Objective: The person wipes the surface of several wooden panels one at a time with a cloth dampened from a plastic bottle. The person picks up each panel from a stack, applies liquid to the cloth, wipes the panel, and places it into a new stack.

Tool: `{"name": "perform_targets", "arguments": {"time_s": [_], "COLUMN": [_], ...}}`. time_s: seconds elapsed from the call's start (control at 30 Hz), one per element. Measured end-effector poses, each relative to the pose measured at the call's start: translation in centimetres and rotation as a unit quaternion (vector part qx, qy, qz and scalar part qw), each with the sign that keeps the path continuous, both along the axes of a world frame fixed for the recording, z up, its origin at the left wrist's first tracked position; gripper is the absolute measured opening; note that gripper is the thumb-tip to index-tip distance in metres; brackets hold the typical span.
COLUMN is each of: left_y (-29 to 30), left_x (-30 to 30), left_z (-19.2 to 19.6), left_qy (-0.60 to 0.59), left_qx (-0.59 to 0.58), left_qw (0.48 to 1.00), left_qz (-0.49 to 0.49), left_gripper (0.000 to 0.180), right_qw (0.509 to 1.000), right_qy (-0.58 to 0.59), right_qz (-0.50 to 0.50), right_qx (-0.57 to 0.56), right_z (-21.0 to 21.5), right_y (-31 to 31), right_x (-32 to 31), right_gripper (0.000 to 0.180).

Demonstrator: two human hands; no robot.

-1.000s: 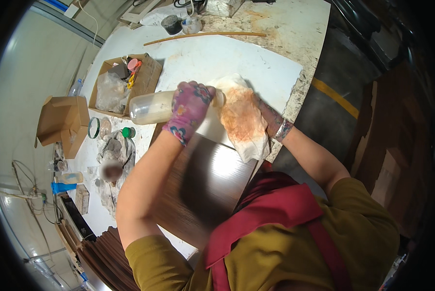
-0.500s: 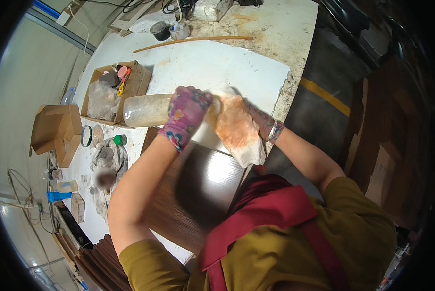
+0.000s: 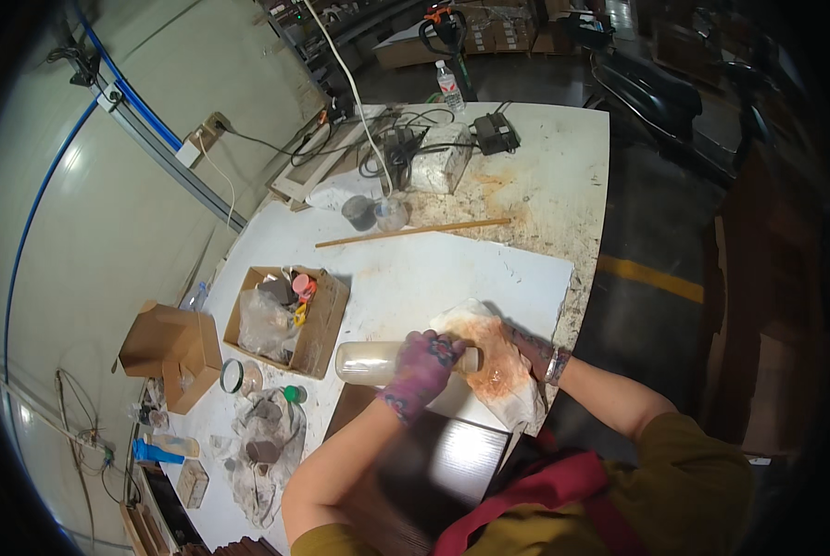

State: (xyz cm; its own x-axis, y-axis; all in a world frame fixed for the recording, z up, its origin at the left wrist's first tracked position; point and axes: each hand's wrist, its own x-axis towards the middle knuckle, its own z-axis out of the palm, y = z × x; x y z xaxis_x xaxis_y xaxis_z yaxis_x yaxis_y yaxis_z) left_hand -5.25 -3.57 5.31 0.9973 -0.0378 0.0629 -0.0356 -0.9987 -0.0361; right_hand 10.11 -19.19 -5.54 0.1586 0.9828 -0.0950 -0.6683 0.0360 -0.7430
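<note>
My left hand (image 3: 421,378), in a purple floral glove, is closed around a clear plastic bottle (image 3: 367,362) with pale contents. The bottle lies nearly level, its neck pointing right against or just above a stained cloth (image 3: 503,347). White with orange-brown patches, the cloth has a shiny wet-looking spot near the bottle's mouth. My right hand (image 3: 534,356), also gloved, holds the cloth from behind its right side; most of its fingers are hidden. Below both hands lies a dark wood-grain panel (image 3: 461,459) on the white-topped table.
Left of the bottle stands a cardboard box (image 3: 324,326) of odds and ends, beside an open carton (image 3: 188,347). Crumpled grey rags (image 3: 271,426) and a green cap (image 3: 292,394) lie nearer. A thin wooden strip (image 3: 415,232) crosses the table; cables and a power adapter (image 3: 496,132) sit behind.
The view has tilted up, so the table and hands appear lower and more of the far room shows. My left hand still grips the bottle at the cloth, and a shiny spot now shows there.
</note>
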Motion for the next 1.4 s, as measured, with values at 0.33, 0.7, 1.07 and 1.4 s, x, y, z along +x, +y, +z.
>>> {"name": "perform_targets", "arguments": {"time_s": [0.33, 0.7, 1.07, 1.4], "left_y": [18.1, 18.5, -1.3, -7.7], "left_x": [3.1, -1.5, -33.9, -36.9], "left_z": [0.1, -2.1, -8.3, -11.7], "left_qy": [-0.188, -0.302, -0.148, -0.108], "left_qx": [-0.303, -0.282, -0.103, -0.035], "left_qw": [0.897, 0.838, 0.866, 0.867], "left_qz": [0.262, 0.356, 0.466, 0.486], "left_gripper": [0.061, 0.052, 0.051, 0.045], "right_qw": [0.971, 0.981, 0.994, 0.84], "right_qy": [0.232, 0.193, 0.059, -0.51], "right_qz": [0.05, 0.027, -0.006, 0.073], "right_qx": [0.002, -0.022, -0.092, -0.171], "right_z": [1.1, -5.0, 1.1, 9.9], "right_y": [3.8, 2.7, -4.5, -7.9], "right_x": [3.1, 2.7, 3.9, -9.7], "right_gripper": [0.071, 0.069, 0.056, 0.046]}}
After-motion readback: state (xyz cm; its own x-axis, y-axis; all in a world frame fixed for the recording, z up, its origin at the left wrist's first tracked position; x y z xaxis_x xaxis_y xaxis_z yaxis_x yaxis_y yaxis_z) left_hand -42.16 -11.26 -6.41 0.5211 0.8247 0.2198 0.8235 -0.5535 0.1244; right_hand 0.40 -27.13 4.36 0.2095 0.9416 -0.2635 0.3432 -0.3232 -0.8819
